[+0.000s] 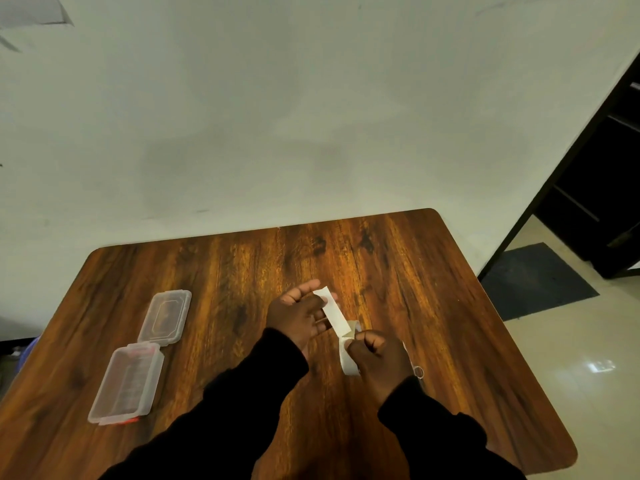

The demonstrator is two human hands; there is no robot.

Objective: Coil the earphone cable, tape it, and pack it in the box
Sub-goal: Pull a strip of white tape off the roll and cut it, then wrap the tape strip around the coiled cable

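wooden table [242, 393], tape strip [334, 313] mid-table

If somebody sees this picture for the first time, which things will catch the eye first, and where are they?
First, the two hands in black sleeves at the centre of the wooden table: the left hand pulls out a white strip of tape while the right hand grips the tape roll. Then the clear plastic box on the table's left side, lying open with its lid farther from the person.
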